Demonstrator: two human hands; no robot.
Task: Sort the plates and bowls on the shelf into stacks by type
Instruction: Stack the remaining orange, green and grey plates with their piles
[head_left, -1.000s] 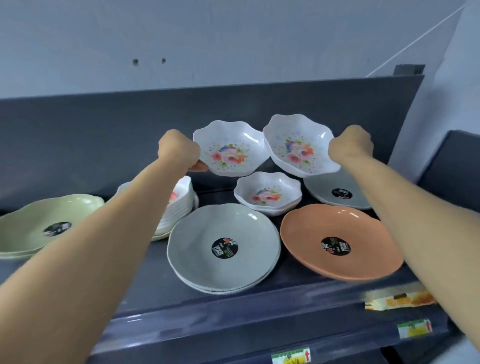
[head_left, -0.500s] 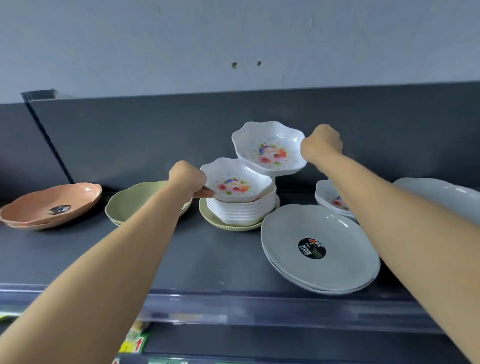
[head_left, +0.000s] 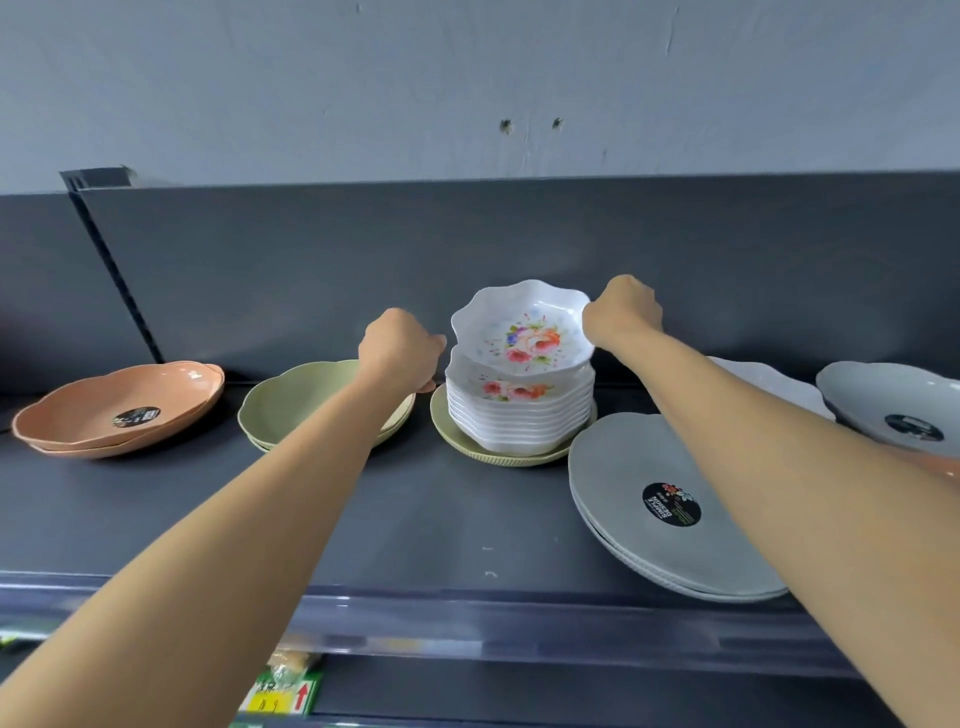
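Observation:
A stack of white floral bowls (head_left: 519, 423) stands on a green plate (head_left: 498, 457) in the middle of the dark shelf (head_left: 415, 519). My left hand (head_left: 400, 348) is curled at the left rim of the stack's top bowl (head_left: 511, 387), thumb and fingers pinching its edge. My right hand (head_left: 623, 309) grips the right rim of another floral bowl (head_left: 524, 338), which is tilted toward me and rests just above the stack, partly nested in it.
Orange plates (head_left: 119, 410) lie at far left, with green bowls (head_left: 296, 400) beside them. Grey plates (head_left: 670, 509) sit at front right, another grey plate (head_left: 893, 410) further right, and a white plate (head_left: 769, 379) behind my right arm. The shelf's back panel (head_left: 467, 249) stands close behind.
Both hands have moved left and down. The left hand's floral bowl now sits on the stack; the right hand's bowl has come down onto it. My view has shifted left.

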